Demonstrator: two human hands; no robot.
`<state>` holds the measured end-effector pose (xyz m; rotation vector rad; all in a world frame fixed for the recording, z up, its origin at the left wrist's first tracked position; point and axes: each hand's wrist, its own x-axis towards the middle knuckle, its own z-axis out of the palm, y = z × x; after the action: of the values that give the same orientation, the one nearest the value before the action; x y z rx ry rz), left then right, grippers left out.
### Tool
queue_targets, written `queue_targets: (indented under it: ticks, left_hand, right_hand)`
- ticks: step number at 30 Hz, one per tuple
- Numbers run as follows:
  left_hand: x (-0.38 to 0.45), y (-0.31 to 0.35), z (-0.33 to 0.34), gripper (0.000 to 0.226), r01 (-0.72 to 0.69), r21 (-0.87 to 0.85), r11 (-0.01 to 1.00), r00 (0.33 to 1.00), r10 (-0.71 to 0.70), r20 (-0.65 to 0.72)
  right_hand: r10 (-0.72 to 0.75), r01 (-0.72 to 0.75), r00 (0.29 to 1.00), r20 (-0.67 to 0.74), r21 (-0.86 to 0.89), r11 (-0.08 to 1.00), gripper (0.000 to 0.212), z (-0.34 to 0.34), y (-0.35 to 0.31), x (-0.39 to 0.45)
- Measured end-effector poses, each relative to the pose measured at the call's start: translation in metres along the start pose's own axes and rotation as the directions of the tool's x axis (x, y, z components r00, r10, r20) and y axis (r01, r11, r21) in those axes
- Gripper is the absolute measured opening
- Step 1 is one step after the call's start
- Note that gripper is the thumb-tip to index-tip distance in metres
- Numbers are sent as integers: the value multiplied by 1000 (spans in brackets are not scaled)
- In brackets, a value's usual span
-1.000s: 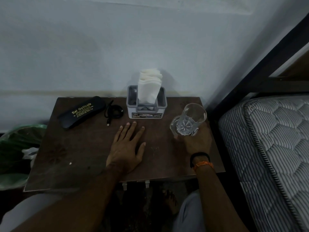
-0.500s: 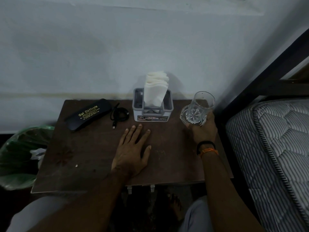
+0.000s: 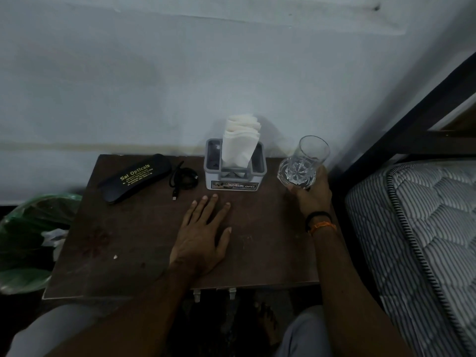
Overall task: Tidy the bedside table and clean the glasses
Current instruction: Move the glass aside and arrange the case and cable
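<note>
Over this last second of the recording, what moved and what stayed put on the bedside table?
The right hand, gripping the glass throughout, carried it toward the table's back right corner, beside the tissue holder. The left hand stayed flat on the table; the glasses case and cable did not move.

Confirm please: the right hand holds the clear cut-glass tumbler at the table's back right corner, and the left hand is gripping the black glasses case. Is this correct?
Not fully. In the head view the left hand lies flat and open on the dark brown wooden table, apart from the black glasses case, which lies untouched at the back left. The rest is right: the right hand holds the clear cut-glass tumbler at the back right corner.
</note>
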<state>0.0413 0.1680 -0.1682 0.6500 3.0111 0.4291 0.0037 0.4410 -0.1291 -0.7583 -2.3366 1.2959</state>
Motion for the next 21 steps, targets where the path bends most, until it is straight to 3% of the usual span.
queue_targets:
  ticks: [6,10,13,16,21]
  left_hand:
    - [-1,-1,2,62,-7,-7,1000,999,7,-32]
    - [-2,0,1,61,-9,-6,1000,999,9,-48]
    - [-3,-1,0,63,-20,-34,999,998,18,-61]
    - [-1,0,-2,64,37,-200,979,994,-57,-96]
    - [9,10,-14,49,198,-549,812,916,-353,-192]
  right_hand:
    - [75,-90,988,-138,-103,991,82,2,1,-16]
    - [-93,51,975,-201,-206,977,38,0,-16,-39]
    - [-86,78,995,-42,-159,984,15,3,-25,-59]
    - [-62,71,993,96,-98,993,26,9,-28,-70]
    - [51,-36,959,277,-58,998,71,19,-30,-72]
